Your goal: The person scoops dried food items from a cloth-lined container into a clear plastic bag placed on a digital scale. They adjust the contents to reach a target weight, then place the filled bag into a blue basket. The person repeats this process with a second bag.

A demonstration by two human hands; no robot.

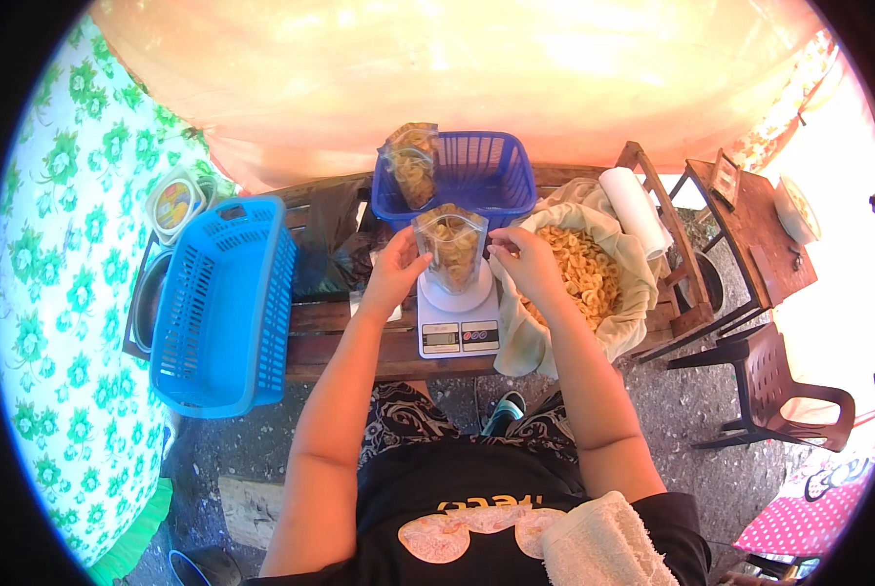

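Note:
A clear stand-up pouch [454,249] of yellowish chips stands upright on the round white platform of a digital kitchen scale [459,337]. My left hand [396,272] pinches the pouch's left edge, thumb toward me. On the other side, my right hand [527,262] has its thumb and fingertips at the upper right edge of the pouch. To the right, a cloth-lined container [625,327] holds a heap of loose curled chips [584,269], partly hidden by my right forearm. Behind the scale, a dark blue basket [486,176] contains another filled pouch [413,166].
A large light-blue basket [227,313] sits at the left of the wooden table [335,347]. A white paper roll [636,210] lies beyond the chips. At the right stand a small wooden table [750,234] and a brown plastic chair [774,391]. A towel [603,547] hangs over my front.

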